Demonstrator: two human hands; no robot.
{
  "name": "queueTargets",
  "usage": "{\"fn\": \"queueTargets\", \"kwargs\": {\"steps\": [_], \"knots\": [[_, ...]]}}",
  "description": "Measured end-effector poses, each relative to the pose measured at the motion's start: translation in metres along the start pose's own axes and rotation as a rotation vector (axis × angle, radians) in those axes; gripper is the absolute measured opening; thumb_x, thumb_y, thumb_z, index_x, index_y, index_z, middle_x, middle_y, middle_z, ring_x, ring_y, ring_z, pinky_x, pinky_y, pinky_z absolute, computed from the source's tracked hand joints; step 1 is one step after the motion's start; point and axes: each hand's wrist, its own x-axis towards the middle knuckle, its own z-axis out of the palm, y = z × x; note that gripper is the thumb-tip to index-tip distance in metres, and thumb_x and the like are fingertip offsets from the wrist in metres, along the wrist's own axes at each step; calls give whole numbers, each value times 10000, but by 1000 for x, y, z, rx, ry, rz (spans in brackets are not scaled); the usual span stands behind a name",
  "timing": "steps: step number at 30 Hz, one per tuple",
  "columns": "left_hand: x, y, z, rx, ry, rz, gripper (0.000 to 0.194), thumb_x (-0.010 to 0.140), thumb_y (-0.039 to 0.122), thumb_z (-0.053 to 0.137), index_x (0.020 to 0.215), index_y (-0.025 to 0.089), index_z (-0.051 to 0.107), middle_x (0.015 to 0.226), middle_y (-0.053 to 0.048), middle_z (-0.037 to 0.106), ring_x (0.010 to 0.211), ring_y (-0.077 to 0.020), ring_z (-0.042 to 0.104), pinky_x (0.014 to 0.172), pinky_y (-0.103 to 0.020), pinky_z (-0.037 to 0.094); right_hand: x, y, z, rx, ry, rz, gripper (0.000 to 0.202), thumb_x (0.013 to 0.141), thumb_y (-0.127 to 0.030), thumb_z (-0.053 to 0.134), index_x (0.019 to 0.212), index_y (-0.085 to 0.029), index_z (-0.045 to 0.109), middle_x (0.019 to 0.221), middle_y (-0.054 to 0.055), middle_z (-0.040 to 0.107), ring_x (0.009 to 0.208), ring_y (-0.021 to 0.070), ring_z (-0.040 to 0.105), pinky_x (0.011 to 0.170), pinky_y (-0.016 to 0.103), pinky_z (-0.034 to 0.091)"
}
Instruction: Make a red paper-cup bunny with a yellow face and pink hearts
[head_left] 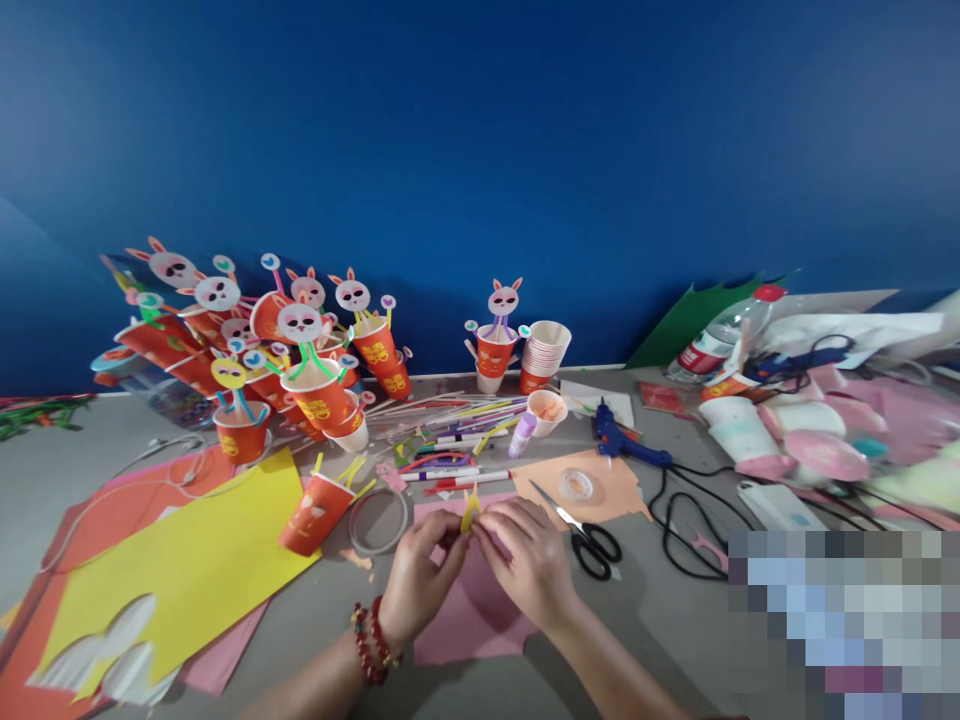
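Observation:
Both hands meet at the middle of the table over a pink paper sheet (pixel 480 625). Between their fingertips is a small yellow paper piece (pixel 470 512) with a pinkish tip; its lower part is hidden by the fingers. My left hand (pixel 424 575), with red beads at the wrist, pinches it from the left. My right hand (pixel 531 560) pinches it from the right. Just left of the hands lies a clear ring of tape (pixel 379 521), and beyond it a red cup (pixel 316 512) with yellow straws leans over. Black-handled scissors (pixel 592 545) lie open to the right.
Red cups with rabbit faces (pixel 311 395) crowd the back left. Yellow paper (pixel 195 560) covers the left side. Behind the hands are markers (pixel 442 475), a glue stick (pixel 523 436) and stacked cups (pixel 546 350). A blue glue gun (pixel 626 445), its cable and a bottle (pixel 720 335) stand right.

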Motion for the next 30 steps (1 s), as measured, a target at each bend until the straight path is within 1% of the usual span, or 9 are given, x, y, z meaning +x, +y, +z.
{"fn": "queueTargets", "kwargs": {"steps": [5,11,20,26,30], "knots": [[-1,0,1,7,-10,6,97,861,166,573,821,201,655,744,-21,668,647,-147,581,617,-220,440,0,0,0,-1,10,-8,146,867,-84,575,882,-218,629,796,52,696,761,220,640,727,371,524],[-1,0,0,8,-21,-20,111,870,163,559,805,197,644,730,-14,657,639,-142,575,608,-216,434,1,-2,-1,14,15,-3,133,874,-99,571,893,-219,625,799,55,693,770,223,638,739,377,522],[-4,-2,4,20,-25,22,104,894,187,555,839,191,643,754,-14,661,659,-134,572,628,-209,444,0,-2,2,-17,51,12,128,879,-101,565,837,-203,632,747,50,687,724,201,634,692,339,515],[-3,-4,3,2,-36,17,119,897,177,535,833,186,635,751,-7,654,658,-128,571,622,-210,441,1,-2,0,27,49,5,142,876,-88,579,917,-199,657,821,60,716,767,211,652,714,347,534],[-2,-5,1,11,-29,10,122,890,166,535,825,185,636,744,-5,655,652,-128,577,617,-212,442,1,-1,0,51,53,2,145,884,-87,590,927,-201,669,824,57,725,760,208,661,710,344,537]]}}
